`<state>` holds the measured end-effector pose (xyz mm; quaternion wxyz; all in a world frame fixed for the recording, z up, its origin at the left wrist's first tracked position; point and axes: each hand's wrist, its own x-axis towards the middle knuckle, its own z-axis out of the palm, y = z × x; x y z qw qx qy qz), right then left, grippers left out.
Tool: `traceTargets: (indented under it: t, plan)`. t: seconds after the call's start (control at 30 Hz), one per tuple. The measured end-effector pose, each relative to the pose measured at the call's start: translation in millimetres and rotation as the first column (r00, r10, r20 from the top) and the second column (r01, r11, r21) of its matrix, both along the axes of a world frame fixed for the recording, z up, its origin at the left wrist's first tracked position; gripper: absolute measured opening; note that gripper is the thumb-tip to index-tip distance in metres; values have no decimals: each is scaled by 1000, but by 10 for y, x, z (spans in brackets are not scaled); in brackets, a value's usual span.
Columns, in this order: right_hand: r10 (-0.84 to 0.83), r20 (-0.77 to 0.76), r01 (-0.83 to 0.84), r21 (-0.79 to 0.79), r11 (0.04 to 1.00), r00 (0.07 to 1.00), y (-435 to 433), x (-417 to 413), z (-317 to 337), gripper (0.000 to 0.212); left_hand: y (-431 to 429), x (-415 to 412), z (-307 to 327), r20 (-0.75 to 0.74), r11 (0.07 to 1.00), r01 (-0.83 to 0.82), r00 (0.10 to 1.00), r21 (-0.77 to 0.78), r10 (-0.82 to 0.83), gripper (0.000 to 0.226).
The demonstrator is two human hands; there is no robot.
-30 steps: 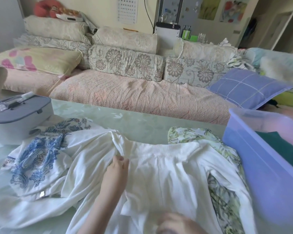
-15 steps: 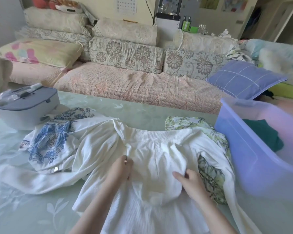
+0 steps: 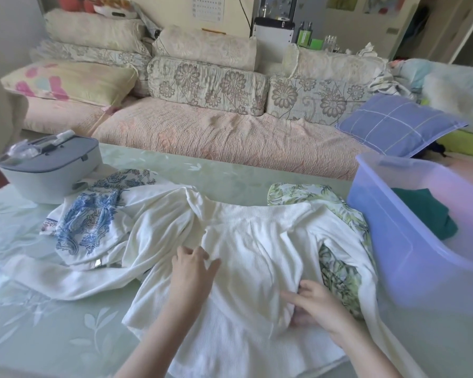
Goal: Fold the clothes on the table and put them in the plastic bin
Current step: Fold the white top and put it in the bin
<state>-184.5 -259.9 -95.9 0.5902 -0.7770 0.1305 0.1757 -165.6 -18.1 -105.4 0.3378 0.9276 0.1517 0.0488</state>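
Observation:
A white long-sleeved top lies spread across the middle of the table, one sleeve trailing off to the left. My left hand rests flat on its left half with the thumb spread. My right hand pinches a fold of the top near its right side. A blue-patterned white garment lies crumpled to the left, partly under the top. Beneath the top on the right lies a green leaf-print garment. The translucent purple plastic bin stands at the right edge with a dark green garment inside.
A grey lidded case sits at the table's back left. The table has a pale green leaf-pattern cover. Behind the table runs a sofa with cushions and a blue checked pillow.
My left hand has slid back toward me along the top. My right hand came into view, moved right and took hold of a fold. The view tilted down.

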Motion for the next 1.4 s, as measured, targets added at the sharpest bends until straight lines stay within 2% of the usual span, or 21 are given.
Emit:
traceTargets:
  t: [0.1, 0.17, 0.23, 0.27, 0.3, 0.33, 0.37, 0.4, 0.43, 0.5, 0.53, 0.57, 0.63, 0.73, 0.83, 0.93, 0.97, 1.03, 1.13, 1.23, 1.4]
  plan:
    - [-7, -10, 7, -4, 1000, 1000, 96, -20, -45, 22, -58, -28, 51, -159, 999, 30, 987, 23, -26, 46]
    - [-10, -23, 12, 77, 997, 1000, 176, -60, -82, 24, -86, -15, -32, -185, 998, 51, 982, 42, -43, 42]
    - [-39, -30, 44, 192, 980, 999, 247, -97, -96, 33, -120, -32, -56, -115, 994, 38, 992, -101, -49, 30]
    - [-54, -31, 60, 261, 964, 998, 273, -109, -97, 37, -127, -18, -57, -76, 964, 3, 997, -266, -24, 25]
    - [-55, -33, 63, 323, 944, 998, 282, -117, -87, 39, -138, -18, 0, -61, 861, -43, 998, -508, 14, 23]
    - [-42, -41, 54, 365, 929, 998, 279, -118, -69, 39, -135, -11, 60, -62, 673, -83, 997, -735, 54, 22]
    - [-8, -45, 24, 364, 931, 999, 268, -121, -47, 37, -113, -10, 112, -97, 512, -121, 993, -850, 72, 23]
    - [41, -42, -27, 303, 953, 998, 252, -132, -18, 33, -66, 11, 134, -113, 480, -131, 991, -867, 66, 23]
    - [90, -30, -84, 179, 980, 995, 222, -130, 3, 29, -2, 36, 144, -106, 608, -114, 993, -786, 49, 23]
    - [81, 44, -76, -100, 992, 996, 96, -16, 28, 24, 156, 127, 155, -40, 937, -34, 999, -348, 21, 22]
    - [32, 120, -7, -203, 979, 992, -1, 111, 36, 25, 218, 197, 176, 12, 991, -5, 1000, -133, 6, 20]
    - [-23, 206, 79, -267, 960, 978, -87, 260, 64, 26, 259, 285, 220, 53, 1000, 6, 999, -23, -5, 17]
    - [-86, 314, 197, -340, 919, 945, -247, 625, 112, 30, 285, 515, 329, 31, 997, 11, 999, 81, -13, 20]
    - [-75, 296, 190, -381, 905, 952, -293, 1171, 131, 37, 192, 888, 353, -98, 968, 84, 993, 235, -62, 29]
    - [-87, 254, 172, -335, 926, 963, -160, 1559, 90, 37, 98, 1186, 225, -133, 972, 79, 990, 220, -50, 52]
    - [14, 283, 136, -504, 853, 959, -42, 1772, -16, 40, 124, 1440, 79, -98, 988, 49, 995, 148, -35, 59]
    - [25, 313, 142, -501, 854, 949, -21, 1831, -57, 40, 141, 1505, 44, -50, 995, 32, 998, 94, -27, 55]
    - [-12, 404, 177, -375, 910, 915, 10, 1949, -89, 38, 195, 1626, 23, 92, 995, -9, 996, -104, 19, 35]
    - [-101, 560, 284, -250, 925, 822, 21, 2200, -32, 35, 278, 1869, 104, 274, 938, -38, 952, -344, 139, 22]
    - [-126, 619, 344, -246, 906, 775, 37, 2490, 8, 34, 314, 2158, 137, 398, 950, -14, 906, -313, 144, 17]
    - [-52, 531, 332, -448, 830, 846, 75, 2699, -332, 34, 314, 2422, -168, 344, 981, -25, 934, -193, 92, 25]
